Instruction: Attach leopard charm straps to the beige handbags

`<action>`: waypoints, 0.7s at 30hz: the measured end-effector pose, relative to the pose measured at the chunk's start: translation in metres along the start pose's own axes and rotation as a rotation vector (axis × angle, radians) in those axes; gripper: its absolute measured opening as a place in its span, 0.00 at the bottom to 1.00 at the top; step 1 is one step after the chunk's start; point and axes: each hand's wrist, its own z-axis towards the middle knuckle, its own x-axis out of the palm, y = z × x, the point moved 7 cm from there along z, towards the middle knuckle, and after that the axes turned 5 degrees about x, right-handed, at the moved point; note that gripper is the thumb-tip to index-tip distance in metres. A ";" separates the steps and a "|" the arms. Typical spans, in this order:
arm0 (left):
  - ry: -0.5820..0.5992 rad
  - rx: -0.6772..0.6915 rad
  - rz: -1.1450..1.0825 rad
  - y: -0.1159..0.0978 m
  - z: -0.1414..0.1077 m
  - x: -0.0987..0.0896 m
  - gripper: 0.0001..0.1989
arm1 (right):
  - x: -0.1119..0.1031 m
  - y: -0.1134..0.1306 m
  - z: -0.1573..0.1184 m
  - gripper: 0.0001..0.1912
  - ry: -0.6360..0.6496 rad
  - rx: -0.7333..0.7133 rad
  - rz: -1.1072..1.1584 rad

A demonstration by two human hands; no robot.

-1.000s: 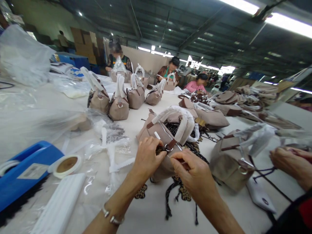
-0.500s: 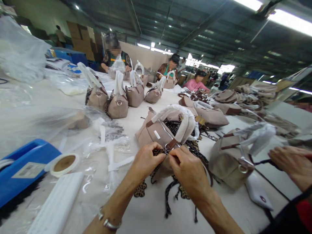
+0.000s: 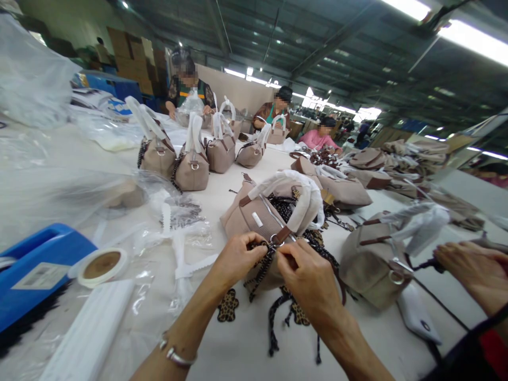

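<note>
A beige handbag (image 3: 254, 214) with white-wrapped handles (image 3: 304, 193) lies tilted in front of me. My left hand (image 3: 242, 259) pinches a black braided cord (image 3: 262, 272) beside the metal ring (image 3: 277, 241) on the bag's side. Close to the same ring, my right hand (image 3: 307, 264) has thumb and fingers pressed together; what it grips is too small to make out. Leopard-print charms (image 3: 227, 306) and dark cord ends (image 3: 273, 323) hang below the bag onto the white table.
At left are a blue brush (image 3: 47, 275), a tape roll (image 3: 102, 267) and clear plastic. Several wrapped bags (image 3: 192, 169) stand behind. On the right, another person's hands (image 3: 472, 264) work near a bag (image 3: 375, 259) and a white device (image 3: 418, 312). More people sit across the table.
Both hands stay at the ring, which now shows more clearly between them. The cord below my left fingers is more exposed. The neighbouring person's hands have shifted slightly.
</note>
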 end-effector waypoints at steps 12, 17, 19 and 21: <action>-0.017 0.030 0.011 -0.004 0.002 0.000 0.10 | 0.001 0.001 0.001 0.10 -0.036 0.030 -0.058; 0.003 0.038 0.008 -0.001 0.003 0.003 0.09 | 0.003 0.000 0.001 0.10 -0.044 0.011 -0.066; 0.005 0.035 0.013 -0.001 0.004 0.004 0.09 | 0.004 0.000 0.001 0.10 -0.037 0.005 -0.073; 0.008 0.030 0.016 -0.003 0.005 0.004 0.09 | 0.005 0.001 0.000 0.11 -0.022 -0.011 -0.084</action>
